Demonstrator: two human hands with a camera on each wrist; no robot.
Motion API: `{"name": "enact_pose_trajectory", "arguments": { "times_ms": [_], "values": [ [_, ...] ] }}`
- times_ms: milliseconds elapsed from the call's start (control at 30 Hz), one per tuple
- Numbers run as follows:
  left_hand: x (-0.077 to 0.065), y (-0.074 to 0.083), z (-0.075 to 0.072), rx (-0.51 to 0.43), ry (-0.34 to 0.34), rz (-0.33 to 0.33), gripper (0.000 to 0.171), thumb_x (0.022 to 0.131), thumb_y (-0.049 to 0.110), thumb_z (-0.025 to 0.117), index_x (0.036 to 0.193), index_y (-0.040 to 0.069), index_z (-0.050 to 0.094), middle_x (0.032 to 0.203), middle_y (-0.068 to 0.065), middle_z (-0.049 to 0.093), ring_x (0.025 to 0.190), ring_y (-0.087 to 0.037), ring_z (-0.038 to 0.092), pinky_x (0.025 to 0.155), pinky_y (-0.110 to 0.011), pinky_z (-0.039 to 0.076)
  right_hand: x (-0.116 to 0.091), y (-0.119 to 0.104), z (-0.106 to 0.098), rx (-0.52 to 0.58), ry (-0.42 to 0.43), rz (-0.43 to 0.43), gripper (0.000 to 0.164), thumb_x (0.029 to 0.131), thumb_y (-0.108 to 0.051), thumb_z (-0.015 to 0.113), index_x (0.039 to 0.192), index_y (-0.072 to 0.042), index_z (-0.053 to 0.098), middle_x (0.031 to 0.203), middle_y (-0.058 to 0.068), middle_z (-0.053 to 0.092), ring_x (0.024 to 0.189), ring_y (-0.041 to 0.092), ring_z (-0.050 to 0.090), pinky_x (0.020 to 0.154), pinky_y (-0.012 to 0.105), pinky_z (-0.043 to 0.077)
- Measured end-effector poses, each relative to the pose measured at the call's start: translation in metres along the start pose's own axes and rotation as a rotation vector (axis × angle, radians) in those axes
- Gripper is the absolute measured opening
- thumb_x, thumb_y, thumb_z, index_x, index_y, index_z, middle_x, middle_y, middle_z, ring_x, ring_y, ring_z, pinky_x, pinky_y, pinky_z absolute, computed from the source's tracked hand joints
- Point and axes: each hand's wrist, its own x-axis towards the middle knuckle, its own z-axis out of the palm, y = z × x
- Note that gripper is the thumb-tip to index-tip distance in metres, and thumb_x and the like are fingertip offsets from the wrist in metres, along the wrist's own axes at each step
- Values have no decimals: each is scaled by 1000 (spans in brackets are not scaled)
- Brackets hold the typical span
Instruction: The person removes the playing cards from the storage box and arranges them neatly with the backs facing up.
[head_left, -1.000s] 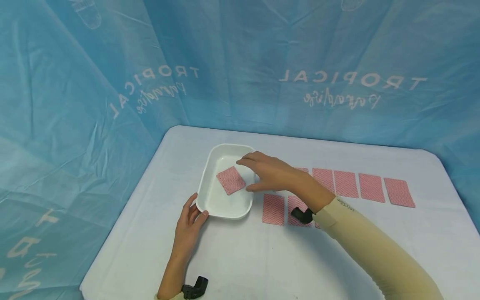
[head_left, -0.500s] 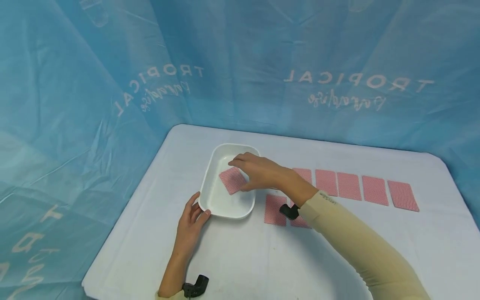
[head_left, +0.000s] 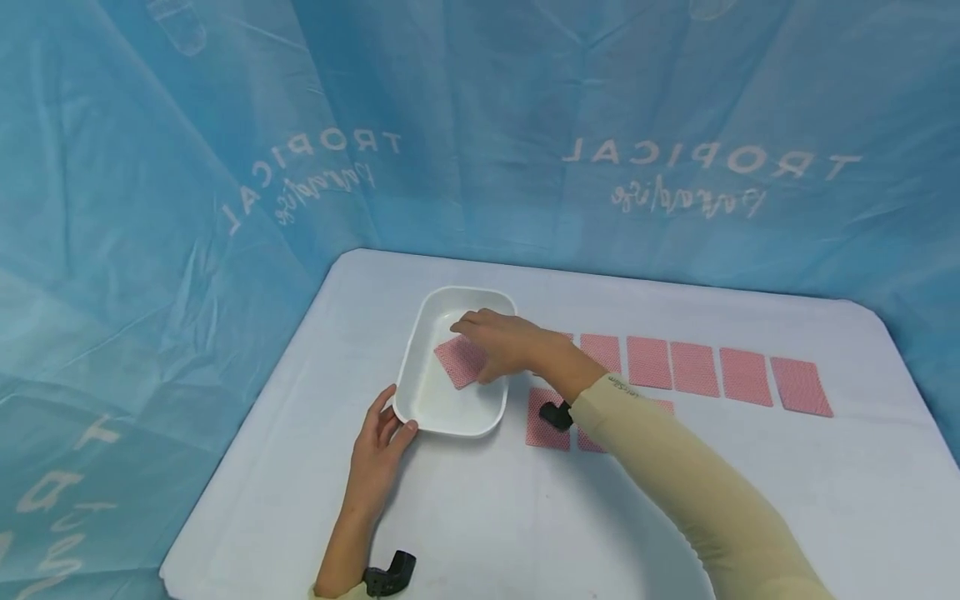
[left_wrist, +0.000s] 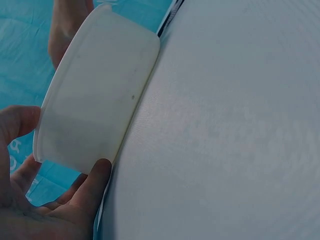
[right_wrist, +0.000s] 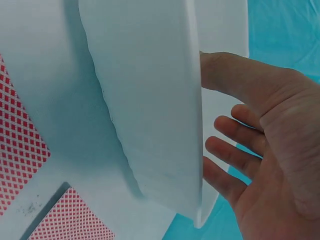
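Observation:
A white rectangular tub stands on the table, with a red-and-white patterned playing card lying inside it. My left hand grips the tub's near left corner; in the left wrist view the thumb is at the rim and a fingertip presses low on the wall. My right hand reaches over the tub's right side, fingers spread above the card and thumb near its right edge, covering part of it. In the right wrist view the tub's wall hides the fingertips.
Several more face-down cards lie in a row right of the tub, and a nearer row of cards is partly covered by the right arm. A blue printed curtain hangs behind the white table.
My right hand has moved left and lower, from the tub's right rim to over the card. The left hand keeps its hold on the corner.

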Motion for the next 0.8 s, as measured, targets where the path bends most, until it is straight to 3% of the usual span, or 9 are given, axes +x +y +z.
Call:
{"name": "enact_pose_trajectory", "arguments": {
  "times_ms": [233, 567, 800],
  "values": [
    [-1, 3, 0, 7, 6, -17, 63, 92, 24, 68, 145, 33, 37, 138, -3, 49, 126, -14, 48, 92, -18, 44, 18, -1, 6, -82, -41, -17, 94, 68, -32, 85, 147, -15, 38, 139, -2, 40, 125, 16, 35, 92, 32, 44],
    [-1, 6, 1, 61, 28, -47, 61, 93, 23, 67, 144, 37, 37, 139, -1, 49, 126, -14, 47, 96, -26, 44, 34, -3, 15, -136, -98, 2, 94, 69, -31, 82, 149, -15, 34, 146, 0, 35, 131, 19, 31, 100, 33, 39],
    [-9, 27, 2, 64, 8, -33, 62, 94, 17, 65, 148, 23, 35, 142, -13, 46, 129, -24, 45, 98, -32, 42, 33, -2, 20, -141, -129, 44, 95, 71, -26, 80, 151, -18, 30, 146, -2, 36, 132, 19, 30, 101, 32, 37]
  ]
}}
